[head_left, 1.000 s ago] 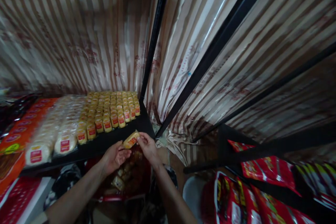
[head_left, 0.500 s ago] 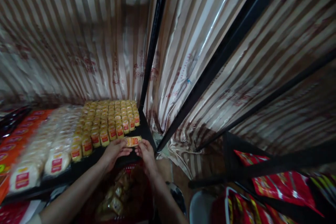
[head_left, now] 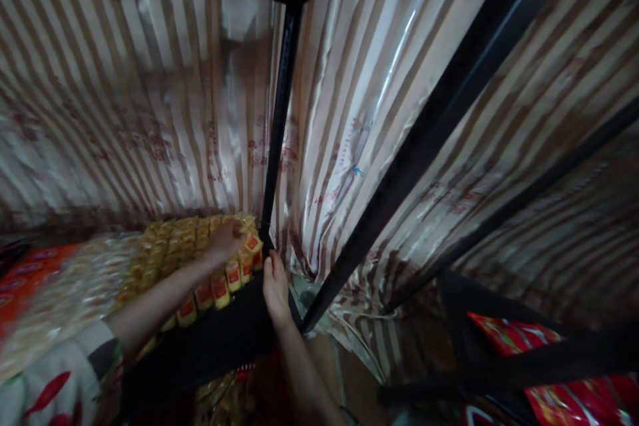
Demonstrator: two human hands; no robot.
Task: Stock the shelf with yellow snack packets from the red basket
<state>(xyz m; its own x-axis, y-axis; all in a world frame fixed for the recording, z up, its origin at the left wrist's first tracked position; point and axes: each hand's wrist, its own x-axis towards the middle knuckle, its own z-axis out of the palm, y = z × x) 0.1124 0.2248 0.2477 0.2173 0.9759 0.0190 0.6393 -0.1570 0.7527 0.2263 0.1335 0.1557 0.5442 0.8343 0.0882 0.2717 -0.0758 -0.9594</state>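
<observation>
Rows of small yellow wrapped packs with red labels (head_left: 219, 289) stand on a black shelf (head_left: 224, 326). My left hand (head_left: 227, 239) reaches over the rows to their back right corner. Its fingers are blurred among the packs there, so I cannot make out whether they grip one. A tilted yellow pack (head_left: 252, 243) lies on top of the end row, just right of that hand. My right hand (head_left: 275, 289) is at the shelf's right edge beside the end row, its fingers stretched upward, with no pack visible in it.
Pale round wrapped packs (head_left: 74, 286) and an orange box (head_left: 30, 279) lie to the left. A black upright post (head_left: 280, 113) rises at the corner before a striped curtain (head_left: 200, 80). Below is a basket holding wrapped packs (head_left: 219, 399). Red bags (head_left: 514, 333) lie at right.
Both hands held one yellow pack in front of the shelf before. Now they are apart: the left has gone up over the back rows, the right to the shelf's edge. The view has shifted.
</observation>
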